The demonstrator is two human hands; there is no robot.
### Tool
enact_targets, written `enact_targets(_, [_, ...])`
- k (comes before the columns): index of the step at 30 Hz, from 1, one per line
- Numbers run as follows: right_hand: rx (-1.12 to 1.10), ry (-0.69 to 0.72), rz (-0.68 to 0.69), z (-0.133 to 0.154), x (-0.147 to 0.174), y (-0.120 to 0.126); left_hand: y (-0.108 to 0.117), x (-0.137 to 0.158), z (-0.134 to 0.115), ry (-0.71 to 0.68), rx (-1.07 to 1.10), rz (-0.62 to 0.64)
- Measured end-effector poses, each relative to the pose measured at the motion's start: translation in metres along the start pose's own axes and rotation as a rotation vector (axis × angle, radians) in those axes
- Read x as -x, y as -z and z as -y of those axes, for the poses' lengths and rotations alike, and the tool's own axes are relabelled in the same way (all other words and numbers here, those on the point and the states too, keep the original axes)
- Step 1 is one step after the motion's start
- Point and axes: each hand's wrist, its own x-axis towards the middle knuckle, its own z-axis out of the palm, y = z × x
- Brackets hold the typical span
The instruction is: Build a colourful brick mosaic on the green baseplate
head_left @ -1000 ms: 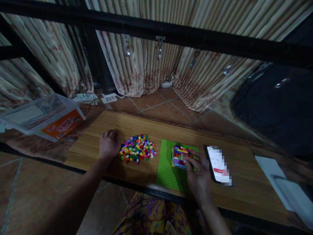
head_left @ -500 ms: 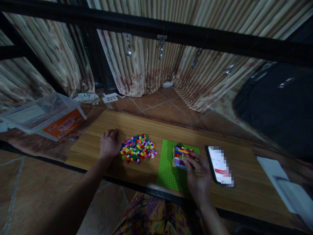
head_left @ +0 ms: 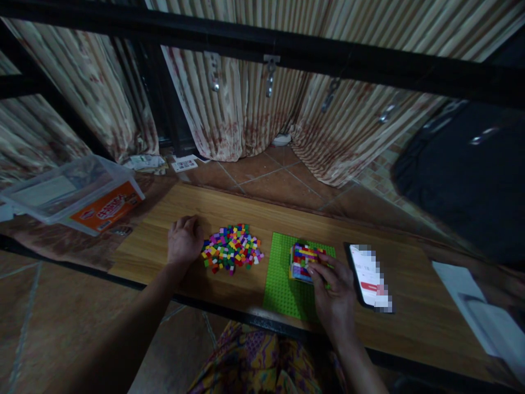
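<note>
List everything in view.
Table: one, brown, centre.
Baseplate: one, green, on table.
Brick build: one, multicoloured, on baseplate.
Loose bricks: many, multicoloured, left of baseplate.
Phone: one, dark, right of baseplate.
Tub: one, clear, left.
Pale items: several, whitish, right.
Papers: several, whitish, beyond table.
Curtains: several, striped cream, behind.
Bars: several, black, top.
Metal fittings: several, silvery, top.
Floor: one, brown, around table.
Dark shape: one, blackish, far right.
Clothing: one, yellow-purple, bottom centre.
Left hand: one, beside loose bricks.
Right hand: one, at brick build.
</note>
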Motion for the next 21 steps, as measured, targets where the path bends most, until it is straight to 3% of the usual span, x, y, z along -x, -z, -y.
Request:
enact_targets(13, [-0.009, -0.037, 0.082, -0.0026, 0.0002, 0.0036, 0.0036, 0.0005, -0.0024, 0.012, 0.021, 0.02])
enact_targets(21, [-0.024, 0.015, -0.025, -0.0054, 0.0046, -0.0054, 0.004, 0.0007, -0.0034, 0.013, 0.026, 0.01])
